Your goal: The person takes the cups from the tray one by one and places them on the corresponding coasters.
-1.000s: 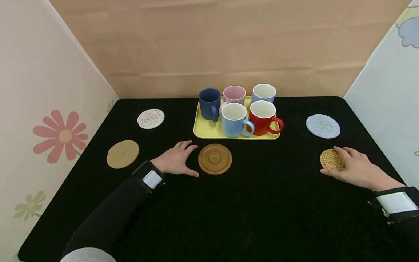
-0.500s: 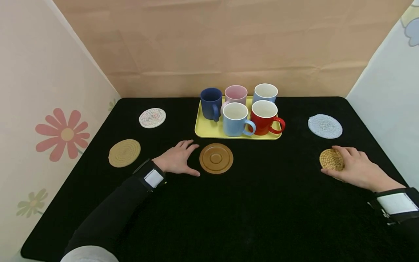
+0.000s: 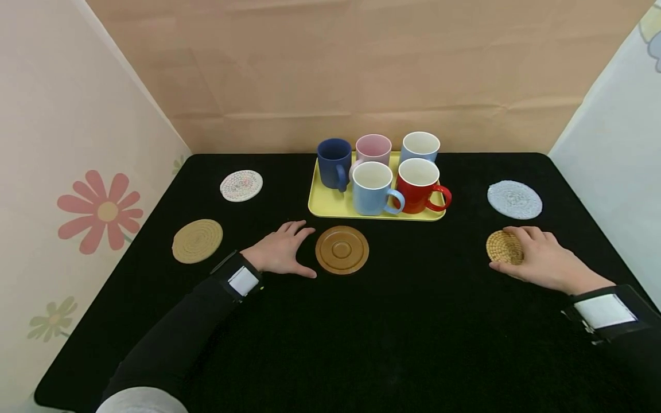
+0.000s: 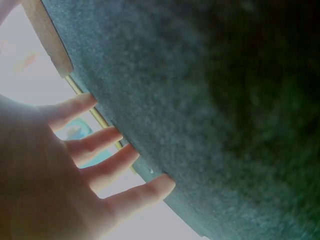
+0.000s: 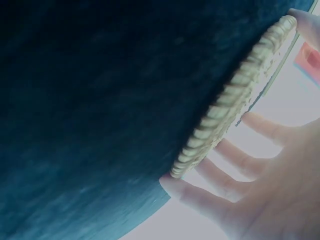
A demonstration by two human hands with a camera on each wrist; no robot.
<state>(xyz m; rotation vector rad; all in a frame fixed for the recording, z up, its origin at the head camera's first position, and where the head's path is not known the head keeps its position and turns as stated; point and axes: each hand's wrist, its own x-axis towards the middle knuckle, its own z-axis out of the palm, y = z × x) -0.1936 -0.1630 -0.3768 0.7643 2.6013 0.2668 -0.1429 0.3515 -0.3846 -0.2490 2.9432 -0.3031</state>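
Since the frame half a second ago, the right hand [image 3: 547, 258] and the woven coaster [image 3: 501, 248] it pinches have shifted left together, towards the middle of the tabletop [image 3: 403, 321]. Thumb and fingertips grip the coaster by its rim; whether its underside touches the tabletop I cannot tell. It lies just nearer the person than the pale coaster [image 3: 514, 199]. Meanwhile the left hand [image 3: 273, 252] has stayed put, fingers spread and holding nothing, just beside the saucer [image 3: 342, 250].

Because the hold is only at the rim, a loosened thumb could let the coaster slip or tip, and a lowered edge might catch on the tabletop. Straying too far forward, the right hand could knock the red mug [image 3: 411, 192], whose handle points right from the tray [image 3: 322, 205]. A careless twitch of the left thumb could nudge the saucer sideways.
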